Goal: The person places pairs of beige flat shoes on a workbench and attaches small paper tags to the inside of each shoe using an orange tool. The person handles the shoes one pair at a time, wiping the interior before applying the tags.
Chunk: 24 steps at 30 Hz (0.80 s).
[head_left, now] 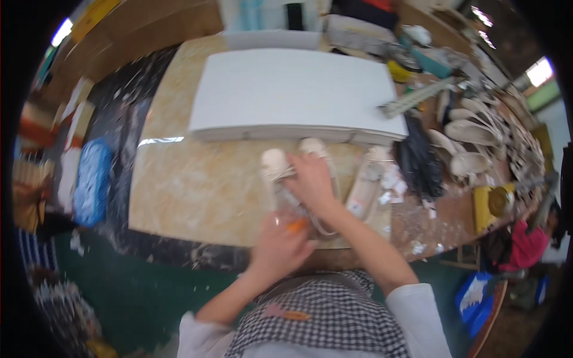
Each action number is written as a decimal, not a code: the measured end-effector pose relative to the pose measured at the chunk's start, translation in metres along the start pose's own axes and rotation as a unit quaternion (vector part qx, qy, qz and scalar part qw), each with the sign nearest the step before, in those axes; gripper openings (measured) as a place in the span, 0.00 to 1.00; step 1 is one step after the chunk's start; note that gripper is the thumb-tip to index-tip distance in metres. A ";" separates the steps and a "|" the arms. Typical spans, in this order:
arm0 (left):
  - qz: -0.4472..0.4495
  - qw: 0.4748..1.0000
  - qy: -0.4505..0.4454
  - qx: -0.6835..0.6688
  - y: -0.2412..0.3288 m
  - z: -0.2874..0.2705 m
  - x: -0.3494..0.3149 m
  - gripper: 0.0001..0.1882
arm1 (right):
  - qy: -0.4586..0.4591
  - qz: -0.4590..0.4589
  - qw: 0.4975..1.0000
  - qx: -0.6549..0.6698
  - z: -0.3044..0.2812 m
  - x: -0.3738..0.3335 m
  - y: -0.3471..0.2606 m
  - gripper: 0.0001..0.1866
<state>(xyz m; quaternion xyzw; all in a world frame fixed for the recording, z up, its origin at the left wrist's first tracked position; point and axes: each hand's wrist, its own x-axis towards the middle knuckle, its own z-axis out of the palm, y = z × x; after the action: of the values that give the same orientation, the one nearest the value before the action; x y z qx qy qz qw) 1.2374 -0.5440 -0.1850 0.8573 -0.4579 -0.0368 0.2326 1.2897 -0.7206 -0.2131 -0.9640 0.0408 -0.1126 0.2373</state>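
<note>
Two cream shoes lie side by side in front of me on the marbled tabletop, toes pointing away. My right hand (313, 182) reaches across them, with its fingers curled onto the left shoe (275, 165). The right shoe (315, 147) is partly covered by that hand and wrist. Closer to me, at the heel end of the left shoe, my left hand (277, 244) is closed and smeared by motion. A small orange thing (296, 225) shows at its fingers, too blurred to tell its kind. The left shoe's heel is hidden by my hands.
A large stack of white sheets (292, 89) stands just beyond the shoes. On the right are a pale insole-shaped piece (365, 185), paper scraps, a black plastic bag (419, 158) and a pile of cream shoes (471, 134). A person in pink (528, 244) sits at far right.
</note>
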 end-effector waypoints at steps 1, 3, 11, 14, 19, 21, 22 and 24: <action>0.011 0.995 0.095 -0.013 -0.010 -0.008 0.000 0.32 | 0.042 0.001 0.999 0.028 -0.016 -0.008 -0.003 0.30; -0.141 0.919 0.302 -0.210 -0.008 -0.009 0.016 0.35 | 0.093 0.039 0.983 0.151 -0.044 -0.013 -0.015 0.31; -0.257 0.603 0.029 -0.754 -0.017 0.036 0.014 0.44 | 0.226 0.244 0.939 0.093 -0.140 -0.077 0.161 0.07; -0.223 0.619 0.024 -0.753 -0.020 0.035 0.027 0.45 | 0.249 0.217 0.943 -0.048 -0.141 -0.079 0.208 0.07; -0.227 0.616 0.038 -0.753 -0.021 0.036 0.021 0.45 | 0.152 0.250 0.941 -0.171 -0.150 -0.060 0.233 0.11; -0.224 0.623 0.056 -0.747 -0.024 0.035 0.016 0.43 | 0.155 0.232 0.951 -0.130 -0.145 -0.049 0.213 0.14; -0.233 0.618 0.065 -0.748 -0.025 0.034 0.015 0.43 | 0.134 0.249 0.955 -0.087 -0.148 -0.048 0.194 0.14; -0.253 0.633 0.086 -0.727 -0.030 0.036 0.010 0.41 | 0.081 0.261 0.961 -0.053 -0.134 -0.060 0.170 0.15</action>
<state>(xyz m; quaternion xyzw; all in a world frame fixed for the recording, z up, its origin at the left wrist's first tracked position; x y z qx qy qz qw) 1.2561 -0.5509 -0.2286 0.4923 -0.0263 -0.3411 0.8004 1.1951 -0.9225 -0.1891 -0.9189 0.3158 -0.1219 0.2028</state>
